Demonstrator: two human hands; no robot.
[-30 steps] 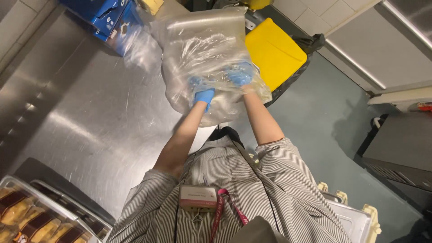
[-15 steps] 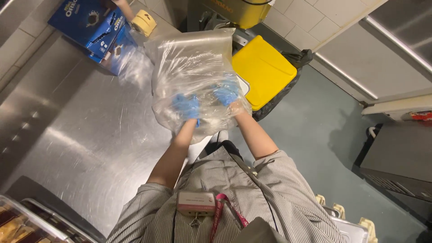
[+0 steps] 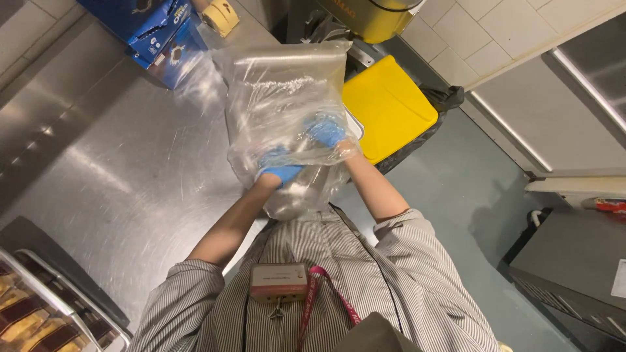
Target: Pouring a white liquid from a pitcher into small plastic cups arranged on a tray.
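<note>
A large clear plastic bag [image 3: 280, 104] hangs in front of me over the edge of the steel counter [image 3: 111, 176]. Both my hands wear blue gloves. My left hand [image 3: 279, 172] grips the lower left of the bag, its fingers wrapped in the film. My right hand [image 3: 325, 130] holds the bag's right side, partly veiled by the plastic. Pale crumbs or powder cling inside the bag near its top. The bag's lower end bunches between my forearms.
A yellow-lidded bin [image 3: 391, 107] stands right of the counter on the grey floor. Blue cardboard boxes [image 3: 160, 32] and a roll of tape [image 3: 220, 15] sit at the counter's far end. A tray of baked goods [image 3: 39, 313] lies at the bottom left.
The bag has been lifted and stretched taller. My hands have shifted lower and slightly right on it, and the view has moved so the tray returns at bottom left.
</note>
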